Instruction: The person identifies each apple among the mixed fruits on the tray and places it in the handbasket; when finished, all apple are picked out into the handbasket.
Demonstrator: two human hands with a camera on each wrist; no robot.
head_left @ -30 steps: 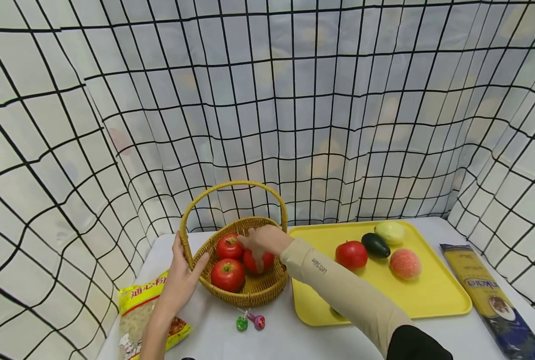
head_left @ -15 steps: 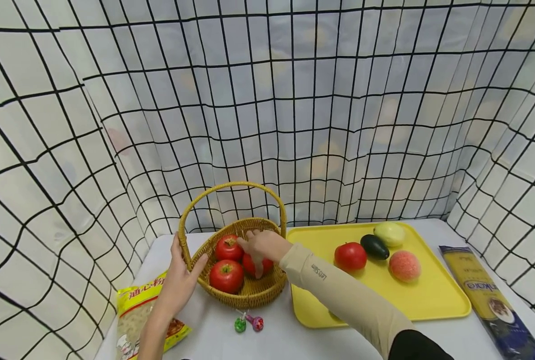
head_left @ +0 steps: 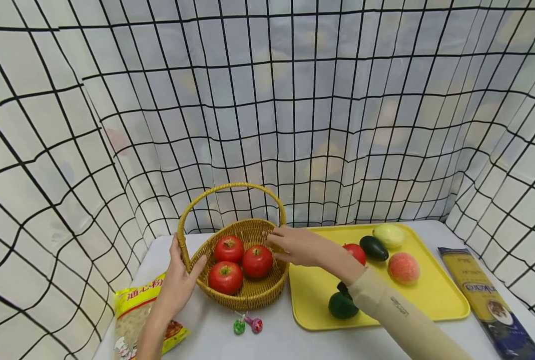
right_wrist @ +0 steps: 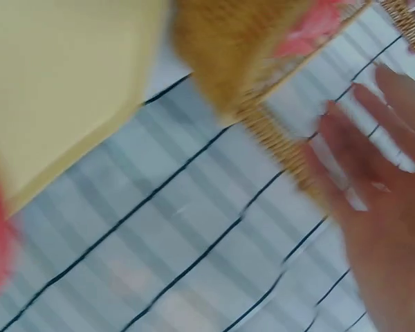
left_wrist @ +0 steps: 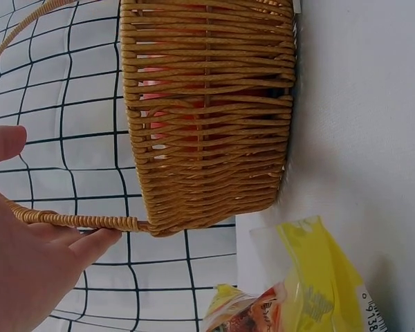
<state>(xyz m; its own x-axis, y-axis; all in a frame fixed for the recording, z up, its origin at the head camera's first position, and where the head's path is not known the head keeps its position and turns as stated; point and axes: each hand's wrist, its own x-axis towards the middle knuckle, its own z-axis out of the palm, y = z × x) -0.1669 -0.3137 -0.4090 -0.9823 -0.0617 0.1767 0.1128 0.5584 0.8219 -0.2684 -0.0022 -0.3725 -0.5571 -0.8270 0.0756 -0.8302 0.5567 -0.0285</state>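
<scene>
Three red apples (head_left: 225, 277) lie in a yellow wicker basket (head_left: 249, 301) with a tall arched handle. My left hand (head_left: 180, 286) is at the basket's left side, fingers behind the foot of the handle (left_wrist: 90, 221). Its thumb is extended, apart from the handle in the left wrist view. At the basket's right rim is my right hand (head_left: 301, 246), empty, with loosely bent fingers, just right of the nearest apple (head_left: 257, 261). The right wrist view is blurred but shows that hand's fingers (right_wrist: 363, 149) spread beside the handle.
A yellow tray (head_left: 429, 305) at right holds a red apple (head_left: 355, 252), an avocado (head_left: 374, 248), a pale yellow-green fruit (head_left: 389, 235), a peach (head_left: 404, 268) and a green pepper (head_left: 343, 305). Around lie lollipops (head_left: 248, 325), a pasta bag (head_left: 136, 320) and a blue-gold packet (head_left: 492, 300).
My right hand has let go of the right-hand apple in the basket and moved right to the rim. The green pepper on the tray has come into view. My left hand stays at the handle.
</scene>
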